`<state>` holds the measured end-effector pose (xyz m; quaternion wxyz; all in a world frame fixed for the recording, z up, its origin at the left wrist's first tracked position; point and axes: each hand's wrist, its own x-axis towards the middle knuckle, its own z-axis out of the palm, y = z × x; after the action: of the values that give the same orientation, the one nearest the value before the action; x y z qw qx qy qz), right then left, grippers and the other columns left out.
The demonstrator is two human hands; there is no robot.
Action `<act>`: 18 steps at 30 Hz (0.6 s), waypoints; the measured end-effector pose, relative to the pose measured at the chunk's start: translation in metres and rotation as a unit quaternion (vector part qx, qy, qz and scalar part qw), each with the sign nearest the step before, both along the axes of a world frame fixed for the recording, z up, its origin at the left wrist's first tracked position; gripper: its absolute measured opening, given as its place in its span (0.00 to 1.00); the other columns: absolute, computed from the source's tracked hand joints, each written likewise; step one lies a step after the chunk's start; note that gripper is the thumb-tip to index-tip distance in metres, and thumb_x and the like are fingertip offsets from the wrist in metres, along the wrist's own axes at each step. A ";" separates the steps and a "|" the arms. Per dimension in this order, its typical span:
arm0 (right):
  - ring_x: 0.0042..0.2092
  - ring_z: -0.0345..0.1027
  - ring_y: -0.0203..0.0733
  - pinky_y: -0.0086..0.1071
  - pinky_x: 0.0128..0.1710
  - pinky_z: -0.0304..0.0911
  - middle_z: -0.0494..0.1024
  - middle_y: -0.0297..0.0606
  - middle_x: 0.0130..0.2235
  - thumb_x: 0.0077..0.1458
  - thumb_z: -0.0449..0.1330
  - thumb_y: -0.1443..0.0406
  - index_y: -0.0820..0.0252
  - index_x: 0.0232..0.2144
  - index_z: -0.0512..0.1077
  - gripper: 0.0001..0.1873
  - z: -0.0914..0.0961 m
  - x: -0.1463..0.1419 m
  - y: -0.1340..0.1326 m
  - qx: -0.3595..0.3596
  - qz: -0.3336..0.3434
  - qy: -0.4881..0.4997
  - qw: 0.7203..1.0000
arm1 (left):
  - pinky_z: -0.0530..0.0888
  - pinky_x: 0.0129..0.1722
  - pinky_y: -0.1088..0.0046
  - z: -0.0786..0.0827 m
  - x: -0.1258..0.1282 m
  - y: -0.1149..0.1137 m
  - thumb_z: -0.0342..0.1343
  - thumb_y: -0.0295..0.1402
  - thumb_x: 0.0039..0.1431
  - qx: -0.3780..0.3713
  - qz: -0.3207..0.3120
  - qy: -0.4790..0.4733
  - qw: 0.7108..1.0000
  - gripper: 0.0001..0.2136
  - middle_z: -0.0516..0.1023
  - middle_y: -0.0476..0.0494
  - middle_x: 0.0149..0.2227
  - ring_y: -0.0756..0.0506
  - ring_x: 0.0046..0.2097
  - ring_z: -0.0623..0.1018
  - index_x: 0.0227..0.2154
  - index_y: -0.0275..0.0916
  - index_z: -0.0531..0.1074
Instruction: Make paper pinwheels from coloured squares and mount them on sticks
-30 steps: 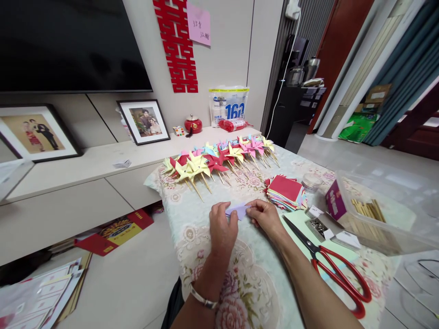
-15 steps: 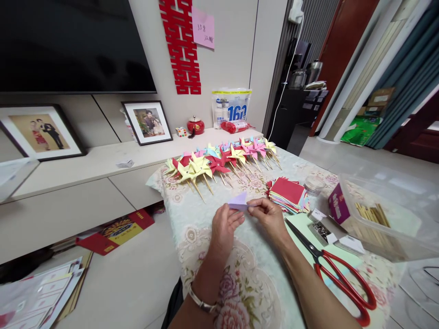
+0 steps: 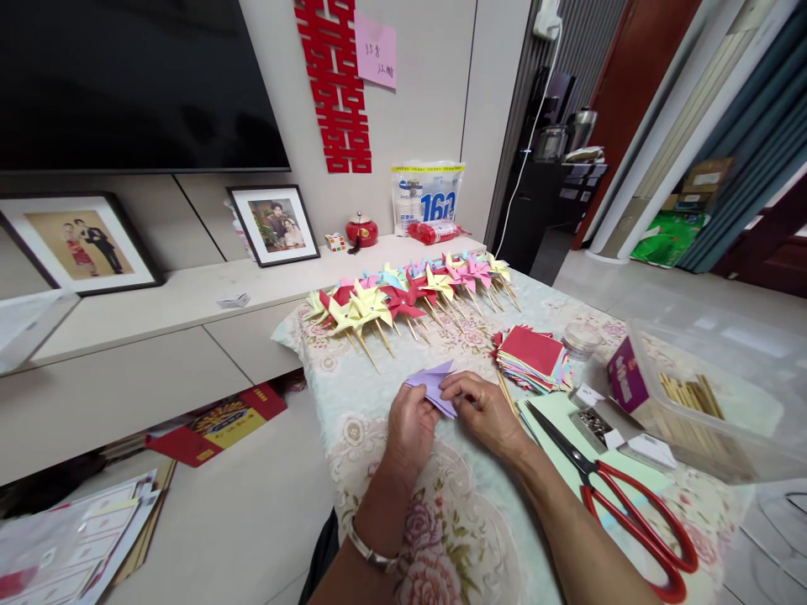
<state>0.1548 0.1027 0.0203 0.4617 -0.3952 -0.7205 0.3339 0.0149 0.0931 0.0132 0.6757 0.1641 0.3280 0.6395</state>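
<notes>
A sheet of purple paper (image 3: 435, 385) with cut, pointed flaps is held above the front of the table. My left hand (image 3: 411, 427) pinches it from the left side, thumb on top. My right hand (image 3: 487, 410) has its fingers closed on the paper's right edge. Just right of my right hand are thin wooden sticks (image 3: 506, 391) and a stack of coloured paper squares (image 3: 533, 353), red on top. Big red-handled scissors (image 3: 621, 496) lie partly open on pale green paper (image 3: 555, 420).
Finished paper pinwheels (image 3: 403, 302) on sticks lie in rows at the table's far side. On the right are a clear plastic tub (image 3: 681, 412) with wooden sticks, a small box of metal pins (image 3: 593, 424) and a round clear container (image 3: 581, 340). A white cabinet (image 3: 265, 286) stands behind.
The purple paper has turned and now shows more of its flaps. My right hand has shifted slightly down and left over it. Wooden sticks beside the stack have come into sight.
</notes>
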 end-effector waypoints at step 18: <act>0.32 0.73 0.40 0.36 0.39 0.69 0.79 0.36 0.33 0.55 0.60 0.64 0.60 0.48 0.75 0.18 -0.008 0.000 0.001 -0.070 -0.068 -0.005 0.995 | 0.77 0.45 0.63 -0.005 0.005 -0.001 0.57 0.27 0.44 0.050 -0.053 0.065 0.995 0.17 0.83 0.41 0.39 0.39 0.47 0.81 0.41 0.38 0.74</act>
<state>0.1549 0.1040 0.0126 0.4508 -0.4765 -0.6694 0.3488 0.0202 0.0916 0.0085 0.6768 0.2562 0.3299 0.6062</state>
